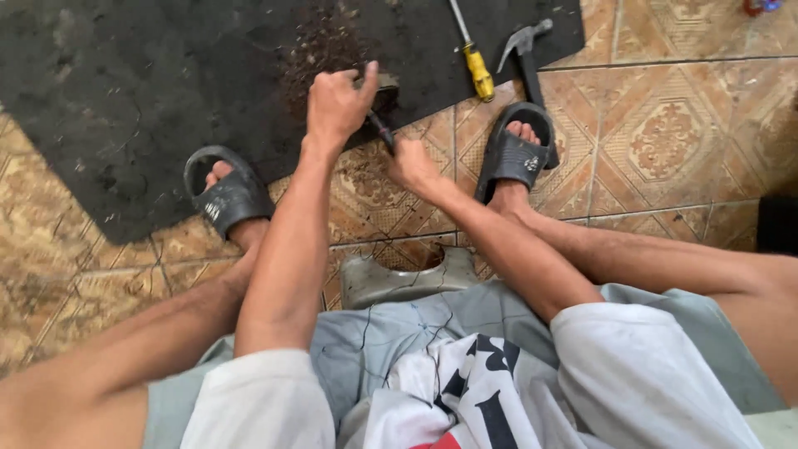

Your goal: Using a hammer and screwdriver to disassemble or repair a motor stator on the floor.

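At the mat's (125,91) edge the left hand (337,104) gripped a metal part (384,83) — the right hand (411,162) closed round a dark tool (382,131) against it.

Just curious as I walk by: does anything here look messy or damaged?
Yes. Brown gritty debris is scattered over the worn black rubber mat just beyond the hands, and the patterned floor tiles look scuffed and stained.

We count two hands, the left hand (337,104) and the right hand (413,164). We see two black sandals (230,198), one yellow-handled screwdriver (478,71), one hammer (524,46), one black mat (166,91) and one grey stool (399,278).
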